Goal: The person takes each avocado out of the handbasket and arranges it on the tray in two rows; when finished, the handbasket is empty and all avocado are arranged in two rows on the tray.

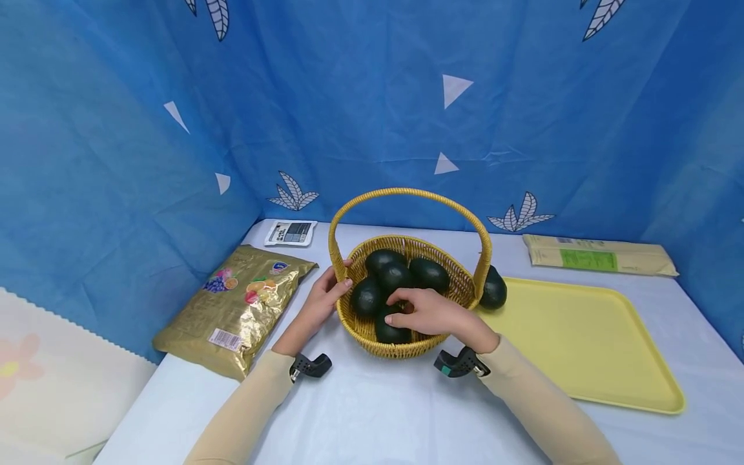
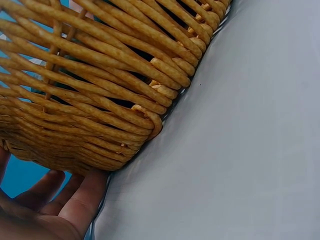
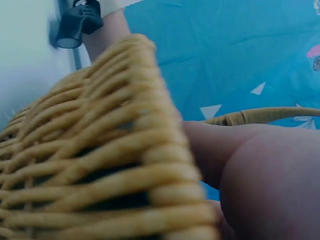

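A pale blue-white tabletop (image 1: 372,413) lies before me, enclosed by blue printed cloth walls (image 1: 372,116). At its centre stands a round yellow woven wicker basket with a hoop handle (image 1: 459,284), holding several dark green, egg-shaped avocados; one more dark avocado (image 1: 494,289) sits outside, between the basket and a flat yellow plastic tray (image 1: 587,336) on my right. My left hand (image 1: 321,303) rests against the basket's left wall with fingers laid on the rim, steadying it; the left wrist view confirms fingers touching the weave near the base. My right hand (image 1: 433,314) reaches inside, its fingers curled over the nearest avocado (image 1: 388,330) at the front of the basket. I judge the step in hand to be securing that fruit; whether the hold is complete I cannot fully confirm. The next move calls for a firm pinch and a lift clear of the rim and handle. The fruit appears smooth, glossy and rounded, so liable to slip. A gold foil snack bag (image 1: 238,307) lies at left.
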The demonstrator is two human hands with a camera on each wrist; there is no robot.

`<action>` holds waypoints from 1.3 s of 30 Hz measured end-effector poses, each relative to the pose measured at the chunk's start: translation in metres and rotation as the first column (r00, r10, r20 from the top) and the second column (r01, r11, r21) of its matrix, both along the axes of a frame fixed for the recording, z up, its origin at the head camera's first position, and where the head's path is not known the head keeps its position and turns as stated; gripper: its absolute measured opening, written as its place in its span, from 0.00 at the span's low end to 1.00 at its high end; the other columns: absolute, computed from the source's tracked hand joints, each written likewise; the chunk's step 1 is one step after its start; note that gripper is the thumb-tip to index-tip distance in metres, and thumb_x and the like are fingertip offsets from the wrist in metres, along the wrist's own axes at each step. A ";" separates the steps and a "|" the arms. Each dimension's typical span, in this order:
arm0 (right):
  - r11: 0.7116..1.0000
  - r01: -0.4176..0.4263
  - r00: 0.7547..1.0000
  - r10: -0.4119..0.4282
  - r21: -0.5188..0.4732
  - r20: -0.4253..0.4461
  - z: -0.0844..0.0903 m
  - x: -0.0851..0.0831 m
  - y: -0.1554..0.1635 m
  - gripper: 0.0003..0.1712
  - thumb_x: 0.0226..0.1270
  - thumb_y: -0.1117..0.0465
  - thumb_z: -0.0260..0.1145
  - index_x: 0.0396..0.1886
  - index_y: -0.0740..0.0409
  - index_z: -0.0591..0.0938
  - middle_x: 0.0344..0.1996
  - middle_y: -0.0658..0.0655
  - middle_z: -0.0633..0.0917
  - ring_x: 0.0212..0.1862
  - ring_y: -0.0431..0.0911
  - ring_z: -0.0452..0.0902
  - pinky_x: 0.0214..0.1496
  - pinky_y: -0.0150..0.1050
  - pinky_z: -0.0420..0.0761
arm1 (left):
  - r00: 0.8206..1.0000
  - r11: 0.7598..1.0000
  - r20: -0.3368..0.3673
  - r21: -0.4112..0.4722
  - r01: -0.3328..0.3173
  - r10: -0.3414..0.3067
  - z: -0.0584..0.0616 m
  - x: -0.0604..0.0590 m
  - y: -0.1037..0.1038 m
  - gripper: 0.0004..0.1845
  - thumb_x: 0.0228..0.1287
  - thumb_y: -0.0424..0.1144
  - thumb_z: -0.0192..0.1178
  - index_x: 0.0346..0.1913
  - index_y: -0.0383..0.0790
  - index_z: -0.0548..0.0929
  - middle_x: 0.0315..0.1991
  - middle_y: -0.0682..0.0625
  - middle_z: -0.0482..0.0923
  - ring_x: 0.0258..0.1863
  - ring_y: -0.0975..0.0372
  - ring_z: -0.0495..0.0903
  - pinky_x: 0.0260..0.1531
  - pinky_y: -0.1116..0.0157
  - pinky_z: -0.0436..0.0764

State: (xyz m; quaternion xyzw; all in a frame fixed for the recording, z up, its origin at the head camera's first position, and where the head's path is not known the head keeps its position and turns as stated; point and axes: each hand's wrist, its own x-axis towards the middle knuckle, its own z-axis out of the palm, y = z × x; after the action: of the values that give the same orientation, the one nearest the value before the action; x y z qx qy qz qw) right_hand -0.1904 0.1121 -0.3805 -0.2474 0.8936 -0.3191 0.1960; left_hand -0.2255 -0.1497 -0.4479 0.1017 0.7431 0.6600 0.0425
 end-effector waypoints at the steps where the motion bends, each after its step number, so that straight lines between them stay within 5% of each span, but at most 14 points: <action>1: 1.000 0.001 1.000 -0.001 -0.001 0.002 -0.001 0.000 -0.001 0.24 0.71 0.45 0.65 0.61 0.51 0.80 0.41 0.52 0.86 0.38 0.43 0.77 0.41 0.40 0.78 | 1.000 1.000 -0.002 0.000 0.002 -0.002 0.000 0.000 0.000 0.28 0.75 0.37 0.55 0.75 0.43 0.67 0.73 0.37 0.68 0.70 0.47 0.70 0.62 0.65 0.74; 13: 0.999 -0.043 0.999 0.044 -0.014 0.023 -0.001 -0.002 0.001 0.23 0.72 0.53 0.62 0.65 0.47 0.80 0.61 0.56 0.82 0.41 0.44 0.79 0.50 0.43 0.79 | 1.000 1.000 -0.010 -0.008 0.009 -0.009 0.001 -0.002 0.000 0.28 0.76 0.38 0.55 0.75 0.43 0.67 0.74 0.36 0.67 0.70 0.48 0.69 0.62 0.66 0.74; 18: 0.998 -0.037 0.997 0.040 -0.041 0.065 -0.002 -0.002 0.002 0.23 0.71 0.55 0.61 0.65 0.48 0.80 0.59 0.58 0.82 0.30 0.43 0.80 0.45 0.41 0.80 | 1.000 1.000 -0.003 -0.007 0.011 -0.011 0.000 -0.001 0.000 0.28 0.76 0.38 0.55 0.75 0.44 0.67 0.73 0.36 0.68 0.70 0.48 0.70 0.62 0.66 0.74; 24: 0.996 -0.049 0.997 0.053 -0.075 0.057 -0.004 -0.004 0.006 0.23 0.66 0.58 0.62 0.61 0.48 0.83 0.58 0.56 0.83 0.43 0.46 0.74 0.44 0.40 0.74 | 1.000 1.000 0.006 -0.006 0.007 -0.007 0.001 0.000 0.000 0.27 0.76 0.37 0.55 0.75 0.44 0.67 0.73 0.37 0.68 0.69 0.49 0.70 0.61 0.66 0.74; 30: 0.986 -0.091 0.989 0.106 -0.142 0.101 -0.004 -0.007 0.009 0.24 0.64 0.64 0.61 0.60 0.51 0.84 0.51 0.58 0.81 0.27 0.44 0.64 0.35 0.38 0.68 | 1.000 1.000 0.008 -0.012 0.002 -0.002 0.001 0.000 0.001 0.27 0.76 0.37 0.55 0.75 0.44 0.67 0.73 0.37 0.68 0.69 0.49 0.70 0.64 0.61 0.74; 39: 0.982 -0.136 0.988 0.145 -0.130 0.062 -0.006 -0.008 0.010 0.21 0.65 0.58 0.69 0.59 0.48 0.84 0.62 0.54 0.83 0.54 0.46 0.76 0.59 0.47 0.78 | 1.000 1.000 -0.001 -0.002 0.003 -0.003 -0.002 -0.001 0.000 0.28 0.76 0.37 0.55 0.75 0.43 0.67 0.73 0.37 0.68 0.68 0.50 0.70 0.59 0.71 0.75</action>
State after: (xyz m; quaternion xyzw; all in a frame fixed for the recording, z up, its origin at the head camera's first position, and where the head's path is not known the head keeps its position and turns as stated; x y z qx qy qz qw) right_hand -0.1980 0.1222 -0.3865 -0.3100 0.8445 -0.3688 0.2338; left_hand -0.2262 -0.1496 -0.4498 0.1031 0.7437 0.6590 0.0434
